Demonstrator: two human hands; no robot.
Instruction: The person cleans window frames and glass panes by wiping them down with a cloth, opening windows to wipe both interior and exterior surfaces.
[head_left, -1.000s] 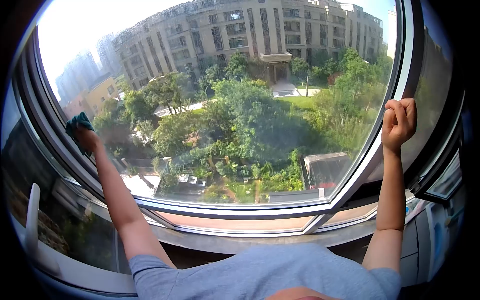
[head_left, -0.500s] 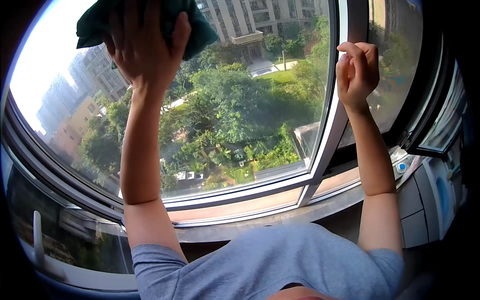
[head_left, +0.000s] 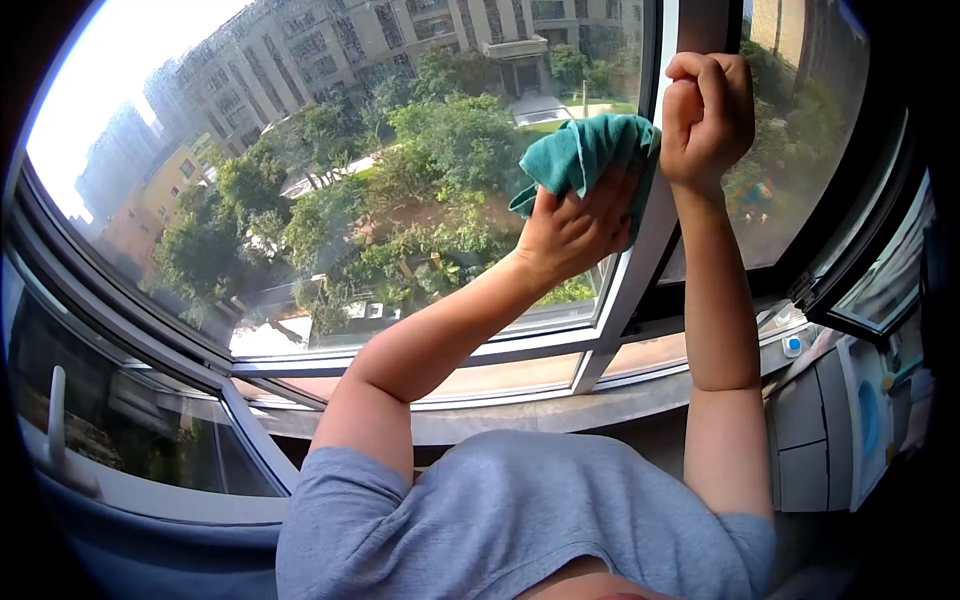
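Left hand (head_left: 580, 225) is up on the window pane (head_left: 400, 215), its back to us, fingers stretched upward over a teal cloth (head_left: 590, 150), and the fingertips vanish into the folds, so I can't tell whether they pinch the fabric or just lie flat on it. That cloth sits at the right side of the glass, right next to the silver upright (head_left: 634, 275) of the frame, one rumpled fold standing up above the knuckles and a darker part hanging beside the fingers. And over on the other side of it, just beside the cloth, we have the right hand (head_left: 708, 120), raised a touch higher, fingers curled in tight with the thumb tucked near them; it's up against the upright, though whether it hooks round anything there is hidden. Both arms reach up from a grey T-shirt (head_left: 500, 500), the left one bent across the glass, the right nearly straight up. Down below runs the grey sill (head_left: 540, 415), and near its right end stands a small white thing with a blue front (head_left: 792, 345). Beyond the pane, it's green trees (head_left: 450, 150) with a long stone-coloured building (head_left: 330, 60) behind them.
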